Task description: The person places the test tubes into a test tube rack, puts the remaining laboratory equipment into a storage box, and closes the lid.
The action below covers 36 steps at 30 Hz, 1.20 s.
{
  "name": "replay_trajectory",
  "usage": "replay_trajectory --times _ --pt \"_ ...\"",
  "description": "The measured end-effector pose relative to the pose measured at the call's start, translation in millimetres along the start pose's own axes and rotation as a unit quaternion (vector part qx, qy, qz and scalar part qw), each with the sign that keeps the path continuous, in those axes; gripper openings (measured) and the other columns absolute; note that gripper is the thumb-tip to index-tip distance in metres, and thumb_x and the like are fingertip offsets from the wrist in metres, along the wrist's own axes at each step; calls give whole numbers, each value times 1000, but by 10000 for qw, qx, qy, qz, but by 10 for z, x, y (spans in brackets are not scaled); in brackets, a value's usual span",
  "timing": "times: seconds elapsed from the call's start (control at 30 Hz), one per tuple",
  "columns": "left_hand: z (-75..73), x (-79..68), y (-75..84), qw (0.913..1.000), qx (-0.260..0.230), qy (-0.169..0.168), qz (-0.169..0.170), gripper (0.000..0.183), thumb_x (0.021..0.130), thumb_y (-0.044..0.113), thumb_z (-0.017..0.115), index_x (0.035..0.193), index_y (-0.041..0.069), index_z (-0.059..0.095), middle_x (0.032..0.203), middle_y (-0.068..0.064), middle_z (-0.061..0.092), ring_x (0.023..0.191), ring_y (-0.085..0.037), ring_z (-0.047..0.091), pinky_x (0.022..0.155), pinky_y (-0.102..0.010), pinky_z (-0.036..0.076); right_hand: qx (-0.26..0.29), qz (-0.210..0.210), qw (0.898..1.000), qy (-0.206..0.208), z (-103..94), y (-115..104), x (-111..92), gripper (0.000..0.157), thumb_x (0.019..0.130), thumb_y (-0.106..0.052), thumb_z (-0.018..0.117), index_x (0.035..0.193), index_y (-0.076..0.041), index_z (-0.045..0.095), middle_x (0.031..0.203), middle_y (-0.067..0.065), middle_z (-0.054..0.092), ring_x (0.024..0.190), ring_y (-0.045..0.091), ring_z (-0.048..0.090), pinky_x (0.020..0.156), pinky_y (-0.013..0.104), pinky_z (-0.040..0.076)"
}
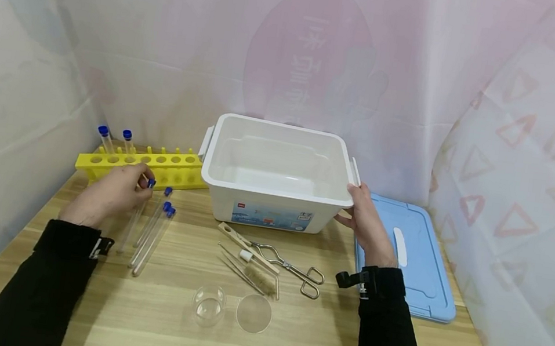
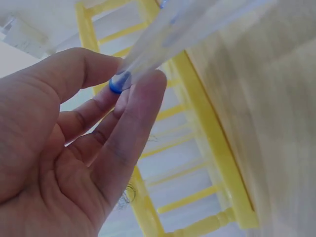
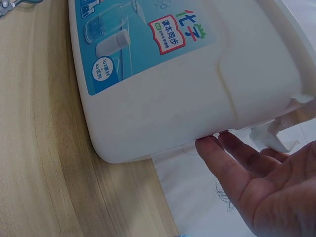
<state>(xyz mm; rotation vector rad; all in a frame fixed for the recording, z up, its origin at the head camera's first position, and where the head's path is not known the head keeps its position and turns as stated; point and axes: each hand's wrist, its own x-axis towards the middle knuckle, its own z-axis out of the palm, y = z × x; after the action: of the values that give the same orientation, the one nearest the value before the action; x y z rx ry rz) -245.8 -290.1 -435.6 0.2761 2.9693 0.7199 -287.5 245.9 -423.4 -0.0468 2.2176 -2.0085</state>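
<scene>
My left hand point(image 1: 113, 195) pinches a blue-capped test tube point(image 2: 173, 37) near its cap point(image 2: 118, 82), in front of the yellow test tube rack point(image 1: 167, 169). Two blue-capped tubes point(image 1: 106, 143) stand at the rack's left end. Several more capped test tubes point(image 1: 150, 241) lie on the table beside this hand. At the right end of the white plastic bin point(image 1: 223, 204), my right hand point(image 1: 368, 220) touches the wall below the rim with its fingertips. Those fingers point(image 3: 217, 158) are fairly straight in the right wrist view, close to the side handle point(image 3: 270, 137).
Crucible tongs point(image 1: 291, 267), a wooden test tube holder point(image 1: 235, 234), tweezers point(image 1: 238, 270) and a brush point(image 1: 259, 280) lie before the bin. Nearer are a small glass beaker point(image 1: 209, 307) and a clear round disc point(image 1: 254, 314). A blue lid point(image 1: 424, 256) lies at right.
</scene>
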Motion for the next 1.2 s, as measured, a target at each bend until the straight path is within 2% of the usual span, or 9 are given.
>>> replay_trajectory --times 0.3,0.57,0.87,1.2 --pt "-111 -14 88 9989 -77 438 -131 36 101 18 63 130 0 55 117 -22 64 99 -33 63 79 -48 59 -18 -18 10000 8 -10 17 4 72 107 -49 47 166 -26 13 156 17 39 131 35 56 97 52 55" --pt "-212 -76 163 9921 -232 1233 49 37 102 17 59 134 -1 53 123 -21 59 103 -36 61 76 -50 60 -45 -1 10000 32 -11 17 9 74 106 -51 49 166 -26 13 155 16 39 130 34 56 98 52 55" --pt "-274 -102 213 9773 -303 2085 225 33 103 19 59 131 0 58 120 -21 60 105 -37 59 78 -54 57 -50 -30 10000 4 -12 20 6 72 107 -50 47 165 -25 13 158 20 37 130 34 56 98 52 54" --pt "-290 -111 261 9491 -308 3111 397 40 102 18 61 138 0 57 123 -20 60 107 -37 62 82 -54 56 -28 -38 10000 -7 -8 16 11 73 107 -51 48 165 -24 14 158 20 36 132 35 55 99 52 54"
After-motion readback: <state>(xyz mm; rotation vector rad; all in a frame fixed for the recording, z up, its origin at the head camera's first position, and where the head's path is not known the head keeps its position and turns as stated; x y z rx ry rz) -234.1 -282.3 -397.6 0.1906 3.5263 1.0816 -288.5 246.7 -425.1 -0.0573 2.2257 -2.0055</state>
